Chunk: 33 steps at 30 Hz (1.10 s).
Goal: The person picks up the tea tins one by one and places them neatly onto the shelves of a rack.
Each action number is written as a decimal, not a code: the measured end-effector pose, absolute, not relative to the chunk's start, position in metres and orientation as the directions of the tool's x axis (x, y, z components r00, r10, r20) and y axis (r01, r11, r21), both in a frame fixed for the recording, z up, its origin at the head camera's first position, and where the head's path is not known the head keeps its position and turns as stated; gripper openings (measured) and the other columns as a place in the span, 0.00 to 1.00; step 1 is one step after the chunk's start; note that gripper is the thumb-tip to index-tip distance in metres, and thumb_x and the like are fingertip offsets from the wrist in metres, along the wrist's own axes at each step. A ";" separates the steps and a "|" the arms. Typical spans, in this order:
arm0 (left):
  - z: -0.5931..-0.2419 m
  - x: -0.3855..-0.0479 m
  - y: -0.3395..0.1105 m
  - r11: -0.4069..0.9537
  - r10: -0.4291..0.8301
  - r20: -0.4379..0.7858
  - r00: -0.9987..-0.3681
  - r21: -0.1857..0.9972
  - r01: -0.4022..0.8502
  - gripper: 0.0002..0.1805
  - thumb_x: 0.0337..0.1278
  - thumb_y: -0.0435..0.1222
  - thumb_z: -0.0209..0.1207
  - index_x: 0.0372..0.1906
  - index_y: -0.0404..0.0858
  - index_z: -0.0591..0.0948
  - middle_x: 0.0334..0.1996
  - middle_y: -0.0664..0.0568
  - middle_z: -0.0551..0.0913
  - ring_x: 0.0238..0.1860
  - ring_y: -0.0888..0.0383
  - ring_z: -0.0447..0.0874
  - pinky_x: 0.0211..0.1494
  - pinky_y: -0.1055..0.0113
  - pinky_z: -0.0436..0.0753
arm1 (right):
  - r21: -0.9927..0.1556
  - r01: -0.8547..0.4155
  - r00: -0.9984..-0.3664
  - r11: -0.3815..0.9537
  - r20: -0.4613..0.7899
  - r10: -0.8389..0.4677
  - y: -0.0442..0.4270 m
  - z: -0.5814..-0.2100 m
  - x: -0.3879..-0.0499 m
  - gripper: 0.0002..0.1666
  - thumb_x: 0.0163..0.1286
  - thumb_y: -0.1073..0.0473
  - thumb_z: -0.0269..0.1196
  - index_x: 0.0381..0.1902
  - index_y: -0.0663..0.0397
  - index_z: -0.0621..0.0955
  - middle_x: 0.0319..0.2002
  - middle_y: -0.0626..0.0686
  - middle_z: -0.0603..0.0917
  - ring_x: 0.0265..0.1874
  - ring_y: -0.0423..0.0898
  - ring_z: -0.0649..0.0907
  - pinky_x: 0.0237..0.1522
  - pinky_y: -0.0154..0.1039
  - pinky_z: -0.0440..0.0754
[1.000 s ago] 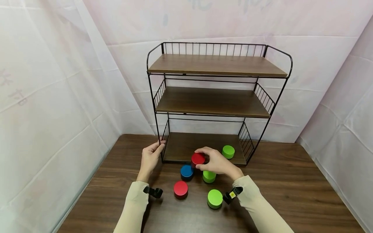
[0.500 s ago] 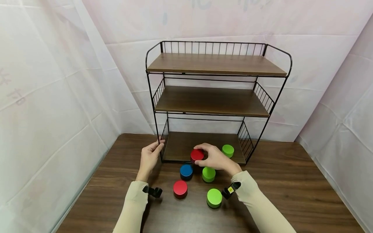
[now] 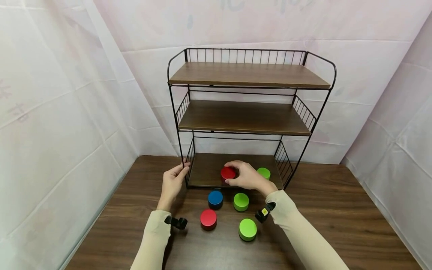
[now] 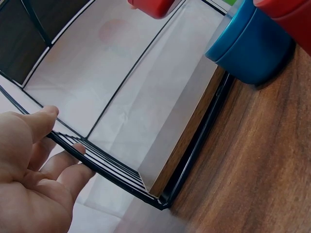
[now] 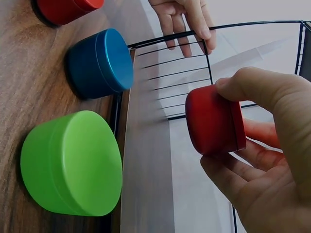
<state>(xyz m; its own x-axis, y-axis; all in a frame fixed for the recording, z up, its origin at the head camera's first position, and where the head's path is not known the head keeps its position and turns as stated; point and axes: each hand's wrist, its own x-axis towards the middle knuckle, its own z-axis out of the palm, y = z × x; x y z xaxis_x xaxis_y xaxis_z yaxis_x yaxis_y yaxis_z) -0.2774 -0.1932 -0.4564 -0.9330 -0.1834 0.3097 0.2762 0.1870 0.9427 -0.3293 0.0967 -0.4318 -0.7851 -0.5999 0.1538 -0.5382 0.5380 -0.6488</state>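
Observation:
In the head view my left hand (image 3: 172, 184) holds the rack's left front post low down. Thumb and fingers pinch that thin black rod (image 4: 104, 170) in the left wrist view. My right hand (image 3: 248, 177) pinches a small round red tin (image 5: 214, 121) by its sides, thumb on one side and fingers on the other. That tin is over the front part of the bottom shelf (image 3: 207, 168); whether it touches the board cannot be told. A green tin (image 3: 264, 173) stands on the same shelf, partly behind my right hand.
On the table before the rack (image 3: 249, 75) stand a blue tin (image 3: 215, 199), a second red tin (image 3: 208, 219) and two green tins, one nearer the shelf (image 3: 241, 201) and one closer to me (image 3: 248, 229). White cloth (image 3: 84, 112) hangs behind and at both sides.
My right hand has carried the red tin forward, from the bottom shelf's front edge to over the board. The left hand keeps its hold on the post.

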 end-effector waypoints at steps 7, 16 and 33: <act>-0.457 -0.278 -0.194 0.185 -0.193 0.324 -0.926 0.939 0.289 0.13 0.71 0.29 0.61 0.54 0.26 0.86 0.65 0.34 0.78 0.68 0.44 0.77 0.54 0.82 0.79 | -0.646 -0.521 -0.794 0.558 0.126 -0.595 0.092 -0.432 -0.336 0.33 0.65 0.55 0.72 0.67 0.53 0.78 0.57 0.53 0.84 0.50 0.46 0.82 0.50 0.40 0.84; -0.459 -0.281 -0.193 0.171 -0.195 0.313 -0.930 0.944 0.282 0.15 0.71 0.28 0.61 0.55 0.24 0.84 0.66 0.34 0.78 0.68 0.43 0.76 0.53 0.83 0.79 | -0.693 -0.488 -0.797 0.531 0.106 -0.594 0.087 -0.435 -0.345 0.35 0.64 0.54 0.72 0.67 0.56 0.78 0.55 0.54 0.84 0.49 0.46 0.82 0.49 0.39 0.84; -0.459 -0.278 -0.195 0.162 -0.191 0.315 -0.930 0.944 0.286 0.14 0.71 0.29 0.61 0.55 0.24 0.85 0.65 0.32 0.78 0.69 0.39 0.74 0.54 0.83 0.79 | -0.687 -0.489 -0.783 0.537 0.075 -0.617 0.076 -0.447 -0.354 0.36 0.64 0.57 0.74 0.67 0.60 0.77 0.59 0.58 0.83 0.53 0.50 0.82 0.55 0.45 0.84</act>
